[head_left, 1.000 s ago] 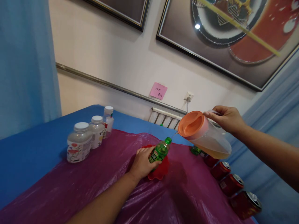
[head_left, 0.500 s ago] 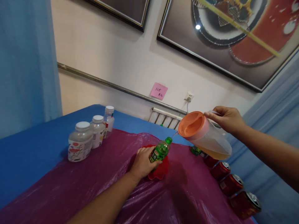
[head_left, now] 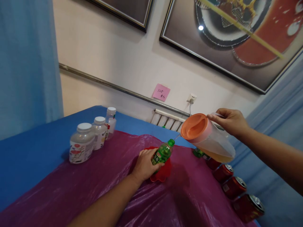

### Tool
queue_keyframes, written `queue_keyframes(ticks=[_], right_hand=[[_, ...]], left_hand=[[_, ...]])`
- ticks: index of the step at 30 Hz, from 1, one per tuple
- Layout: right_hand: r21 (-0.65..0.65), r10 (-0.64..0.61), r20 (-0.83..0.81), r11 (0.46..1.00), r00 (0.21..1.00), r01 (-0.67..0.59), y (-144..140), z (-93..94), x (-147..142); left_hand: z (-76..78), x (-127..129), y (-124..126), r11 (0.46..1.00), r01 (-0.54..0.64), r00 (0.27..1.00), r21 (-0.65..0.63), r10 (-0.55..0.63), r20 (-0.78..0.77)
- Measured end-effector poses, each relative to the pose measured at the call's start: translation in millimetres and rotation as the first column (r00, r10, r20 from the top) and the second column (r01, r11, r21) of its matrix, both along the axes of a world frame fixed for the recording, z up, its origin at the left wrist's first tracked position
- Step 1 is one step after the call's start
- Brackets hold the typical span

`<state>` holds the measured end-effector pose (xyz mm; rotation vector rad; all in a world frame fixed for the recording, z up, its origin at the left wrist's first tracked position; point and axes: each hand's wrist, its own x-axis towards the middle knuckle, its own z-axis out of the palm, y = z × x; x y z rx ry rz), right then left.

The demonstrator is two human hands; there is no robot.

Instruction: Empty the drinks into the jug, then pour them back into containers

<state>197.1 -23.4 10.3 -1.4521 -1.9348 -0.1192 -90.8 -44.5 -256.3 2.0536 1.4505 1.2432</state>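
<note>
Left grip (head_left: 146,164) is clasping the green bottle (head_left: 164,152) below its neck — right grip (head_left: 228,119) is holding the tilted pitcher (head_left: 205,137) near the desk (head_left: 38,148)'s right edge.

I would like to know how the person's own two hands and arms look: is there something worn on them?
The left hand and the right hand wear no gloves. No sleeve shows on the left forearm or the right forearm, and no watch, bracelet or ring can be seen.
</note>
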Motion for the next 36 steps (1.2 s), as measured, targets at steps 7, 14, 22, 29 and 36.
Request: queue_keyframes(ticks=[7,14,22,29,36], right_hand=[[-0.011,0.014,0.002,1.0,1.0,-0.014,-1.1,1.1,-0.6],[0.003,0.009,-0.01,1.0,1.0,-0.009,-2.1,1.1,-2.9],[0.022,-0.008,-0.011,1.0,1.0,0.008,-4.3,3.3,-3.4],[0.03,0.01,-0.015,1.0,1.0,-0.01,-2.9,1.7,-0.6],[0.029,-0.011,-0.007,1.0,1.0,0.011,-2.1,2.4,2.3]], left_hand=[[0.9,0.1,-0.7,1.0,0.003,1.0,-0.004,-0.003,0.003],[-0.1,-0.8,0.0,1.0,0.006,1.0,-0.003,-0.006,0.004],[-0.4,-0.9,-0.7,1.0,-0.001,1.0,-0.005,0.001,0.006],[-1.1,-1.2,0.0,1.0,0.009,1.0,0.001,-0.009,0.004],[-2.1,-1.0,0.2,1.0,0.004,1.0,0.002,-0.004,0.009]])
